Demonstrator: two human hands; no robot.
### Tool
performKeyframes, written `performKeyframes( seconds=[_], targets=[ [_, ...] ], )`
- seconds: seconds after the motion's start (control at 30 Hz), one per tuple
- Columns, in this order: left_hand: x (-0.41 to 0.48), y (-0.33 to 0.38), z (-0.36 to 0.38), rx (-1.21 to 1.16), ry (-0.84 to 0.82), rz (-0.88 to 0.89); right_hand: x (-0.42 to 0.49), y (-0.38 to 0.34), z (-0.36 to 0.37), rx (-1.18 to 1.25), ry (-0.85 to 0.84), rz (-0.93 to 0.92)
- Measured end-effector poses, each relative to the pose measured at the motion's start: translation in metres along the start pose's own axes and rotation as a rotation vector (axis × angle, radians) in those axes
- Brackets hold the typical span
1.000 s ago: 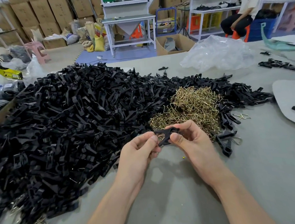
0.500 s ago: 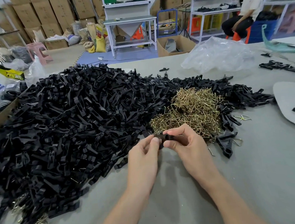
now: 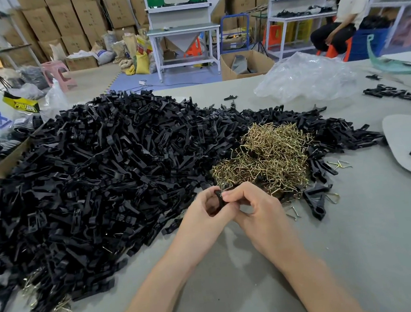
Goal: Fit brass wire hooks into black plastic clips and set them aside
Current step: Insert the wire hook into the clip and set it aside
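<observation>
- Over the worktop [image 3: 357, 254] the left hand [image 3: 201, 217] and right hand [image 3: 261, 213] meet knuckle to knuckle, both gripping one black clip [image 3: 218, 199].
- Left: fingers curled round the clip's lower body. Right: thumb and forefinger pinch its top end. Neither hand is free.
- The clip sits between the two hands, long axis roughly upright and tilted slightly away. Fingers hide most of it.
- Can't tell whether a wire hook is seated in it: too small, and covered.
- The brass hook pile [image 3: 266, 158] lies just beyond the hands, forward and to the right. The right hand is nearer, so my guess is it makes any reach for wire.
- The black clip heap [image 3: 97, 180] is forward-left, touching the hook pile's edge, nearer the left hand.
- A few clips with wire loops [image 3: 317, 200] lie just right of the right hand. Likely the drop spot, so set-down is probably a short move rightward.
- Step reads as press-in, not yet release.
</observation>
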State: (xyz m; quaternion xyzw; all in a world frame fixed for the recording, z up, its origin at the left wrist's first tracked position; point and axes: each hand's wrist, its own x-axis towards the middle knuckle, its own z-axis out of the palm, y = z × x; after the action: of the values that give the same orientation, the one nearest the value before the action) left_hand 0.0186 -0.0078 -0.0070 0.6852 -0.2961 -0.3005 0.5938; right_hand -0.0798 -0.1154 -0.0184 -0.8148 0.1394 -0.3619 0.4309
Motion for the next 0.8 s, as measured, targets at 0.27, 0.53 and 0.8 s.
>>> performKeyframes(
  seconds=[0.27, 0.53, 0.8],
  targets=[
    [0.0058, -0.0052, -0.0012, -0.102, 0.021, -0.070, 0.0003, 0.0008, 0.0041, -0.070, 0.006, -0.062],
    [0.0071, -0.0049, -0.0007, -0.143, 0.050, -0.062, -0.0005, 0.0024, 0.0069, -0.166, 0.044, -0.091],
    [0.0047, 0.0008, 0.0000, -0.206, 0.056, -0.067, -0.0001, 0.0021, 0.0094, -0.168, 0.072, -0.109]
  ],
)
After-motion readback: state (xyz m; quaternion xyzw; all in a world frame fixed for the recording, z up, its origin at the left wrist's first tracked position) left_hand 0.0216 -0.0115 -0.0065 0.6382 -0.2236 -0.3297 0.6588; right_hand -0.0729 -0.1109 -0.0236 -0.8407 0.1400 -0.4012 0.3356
